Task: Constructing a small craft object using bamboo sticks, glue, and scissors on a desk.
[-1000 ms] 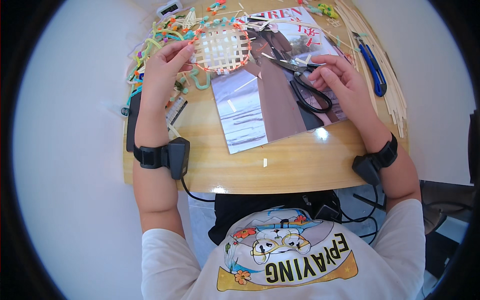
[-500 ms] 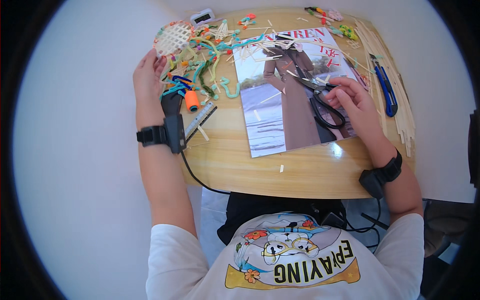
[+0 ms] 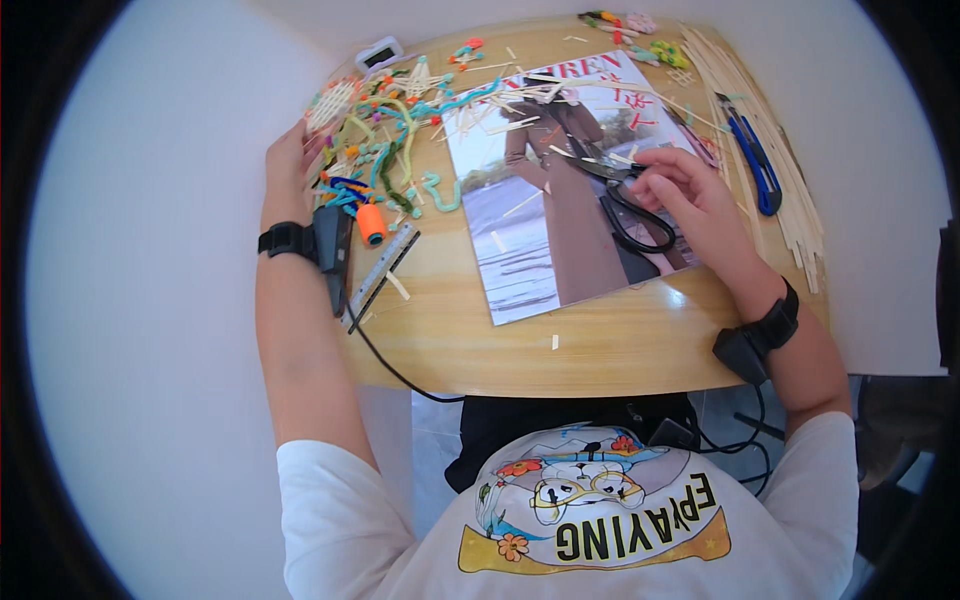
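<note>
Off to the far left goes our woven disc (image 3: 333, 104): a second ago it overlaps the magazine's upper left corner, and now it's out at the table's far left edge, beside the craft heap. Our left hand (image 3: 290, 158) is right there with it, fingers at the disc's lower rim, though we can't tell whether they pinch it or merely touch it. As we judge it, that shift parts the weaving from the cutting tool, so the two hands are no longer working over one spot.

Moving right, we meet the tangle of fuzzy craft wires (image 3: 410, 140), then an orange thread spool (image 3: 371, 225) just beside it, and a ruler (image 3: 382, 272) lying aslant below. Next comes the magazine (image 3: 575, 240), strewn with pale offcuts, and on it the black-handled scissors (image 3: 613, 177), blades pointing up and left. They've barely budged against the cover, and neither has our right hand (image 3: 690, 190): loosely curled at the handles, thumb and fingers slightly apart, and whether it truly grips we can't say. Farther right, we've got a blue utility knife (image 3: 756, 158) beside a long sheaf of pale strips (image 3: 797, 215).
</note>
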### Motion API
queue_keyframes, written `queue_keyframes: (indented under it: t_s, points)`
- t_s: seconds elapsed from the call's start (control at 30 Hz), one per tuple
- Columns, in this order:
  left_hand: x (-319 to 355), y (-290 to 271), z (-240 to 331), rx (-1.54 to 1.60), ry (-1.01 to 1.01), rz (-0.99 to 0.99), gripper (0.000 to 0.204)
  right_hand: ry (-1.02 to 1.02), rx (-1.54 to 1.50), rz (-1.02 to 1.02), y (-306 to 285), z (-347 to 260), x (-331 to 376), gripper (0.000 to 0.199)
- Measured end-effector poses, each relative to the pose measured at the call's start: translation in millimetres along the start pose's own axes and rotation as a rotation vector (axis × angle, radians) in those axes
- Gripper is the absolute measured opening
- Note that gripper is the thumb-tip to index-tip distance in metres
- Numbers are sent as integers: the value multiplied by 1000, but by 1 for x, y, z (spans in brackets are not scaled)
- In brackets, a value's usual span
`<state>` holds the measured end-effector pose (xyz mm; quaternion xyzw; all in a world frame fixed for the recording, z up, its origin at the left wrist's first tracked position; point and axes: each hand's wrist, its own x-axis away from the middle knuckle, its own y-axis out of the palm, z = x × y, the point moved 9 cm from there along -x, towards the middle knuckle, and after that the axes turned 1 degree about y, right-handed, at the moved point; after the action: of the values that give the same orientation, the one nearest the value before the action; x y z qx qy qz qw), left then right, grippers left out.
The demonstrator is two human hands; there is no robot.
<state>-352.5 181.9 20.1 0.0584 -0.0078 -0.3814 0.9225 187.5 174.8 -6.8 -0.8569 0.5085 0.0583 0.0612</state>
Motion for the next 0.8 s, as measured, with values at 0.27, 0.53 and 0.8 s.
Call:
queue_keyframes:
  t_s: [0.27, 0.53, 0.8]
  points:
    - [70, 37, 83, -1405, 815, 122, 54, -322, 779, 62, -6, -40, 3, 29]
    - [252, 176, 34, -1090, 503, -634, 28, -336, 1156, -63, 17, -27, 18, 42]
    - [270, 203, -6, -922, 732, -792, 36, -343, 981, -20, 0, -36, 12, 48]
